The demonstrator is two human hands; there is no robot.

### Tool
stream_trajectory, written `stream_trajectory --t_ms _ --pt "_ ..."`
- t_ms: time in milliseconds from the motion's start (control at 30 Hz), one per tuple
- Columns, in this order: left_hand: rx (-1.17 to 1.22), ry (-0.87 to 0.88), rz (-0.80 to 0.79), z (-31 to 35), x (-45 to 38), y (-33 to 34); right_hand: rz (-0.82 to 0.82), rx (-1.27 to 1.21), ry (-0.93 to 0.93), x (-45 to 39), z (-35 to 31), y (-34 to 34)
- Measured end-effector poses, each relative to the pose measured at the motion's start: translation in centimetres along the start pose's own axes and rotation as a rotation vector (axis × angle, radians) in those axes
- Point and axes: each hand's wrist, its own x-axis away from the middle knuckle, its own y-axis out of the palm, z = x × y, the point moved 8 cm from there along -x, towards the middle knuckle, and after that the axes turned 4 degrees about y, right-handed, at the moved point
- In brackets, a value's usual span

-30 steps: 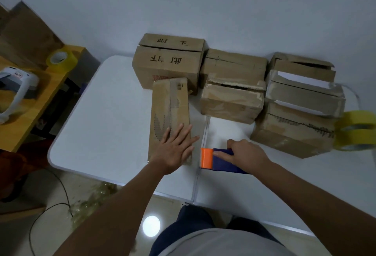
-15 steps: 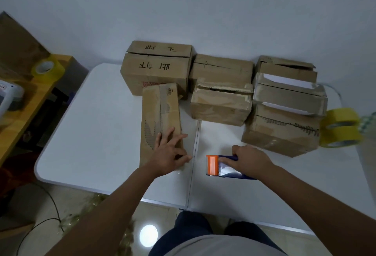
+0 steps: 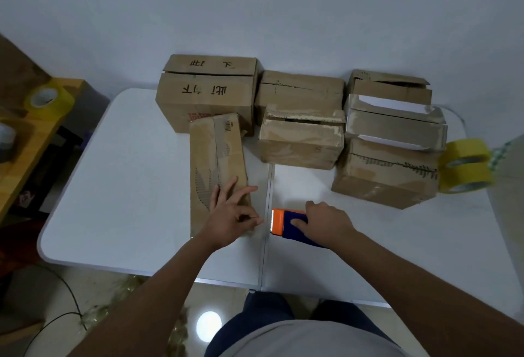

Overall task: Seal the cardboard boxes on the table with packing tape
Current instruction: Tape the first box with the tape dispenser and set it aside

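A long narrow cardboard box (image 3: 217,158) lies lengthwise on the white table (image 3: 119,186), with a tape strip along its top seam. My left hand (image 3: 232,213) rests on the box's near end, two fingers stretched forward and the thumb bent at the box's right edge. Just right of it, my right hand (image 3: 326,222) grips a blue tape dispenser (image 3: 283,223) with an orange toothed head; the head faces the box and sits low over the table. I cannot tell whether tape runs from the dispenser to the box.
Several more boxes stand at the back: a large lettered box (image 3: 207,93), two middle boxes (image 3: 300,141) and a stack on the right (image 3: 394,129). Two yellow tape rolls (image 3: 465,163) sit at the right edge. A wooden side table (image 3: 17,158) on the left holds another roll (image 3: 48,98).
My left hand slid back to the box's near end and its flat fingers partly curled. The dispenser in my right hand shifted slightly away from the box.
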Motion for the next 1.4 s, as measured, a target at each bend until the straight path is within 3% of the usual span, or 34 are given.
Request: stream_trajectory --t_ms 133,267,433,600,700,767,833,900,967,1233,1400 --pt "0.0 0.01 0.0 0.2 0.1 -0.1 0.018 -0.056 0.052 -1.3 -0.6 0.1" --pt "0.057 0.02 0.016 -0.1 0.4 -0.4 0.039 -0.01 0.187 -2.2 3.8 -1.2" --pt "0.041 0.025 0.029 0.1 0.1 -0.1 0.176 -0.01 0.179 -1.8 4.6 -0.4" --pt "0.087 0.034 0.011 0.1 0.2 -0.5 0.065 -0.261 0.166 -1.9 3.8 3.8" --pt "0.102 0.022 -0.005 0.1 0.2 -0.5 0.231 -0.298 0.058 -1.5 2.6 2.7" --pt "0.109 0.009 -0.018 -0.1 0.1 -0.4 0.169 -0.608 0.038 -1.1 0.7 2.7" --pt "0.11 0.006 -0.029 0.0 0.1 -0.3 -0.113 -1.095 0.059 -0.6 -2.1 4.2" --pt "0.113 0.007 -0.035 0.1 0.2 -0.4 -0.282 -1.326 0.063 -0.4 -4.2 5.4" --pt "0.102 0.016 -0.043 0.1 0.3 -0.4 -0.314 -1.343 0.077 -0.2 -4.6 6.1" --pt "-0.068 0.069 -0.051 -0.2 0.2 0.4 -0.121 -1.354 0.167 1.2 -3.1 6.3" --pt "-0.008 0.048 -0.043 0.0 -0.2 -1.8 -0.046 -1.335 0.158 2.1 -2.8 5.6"
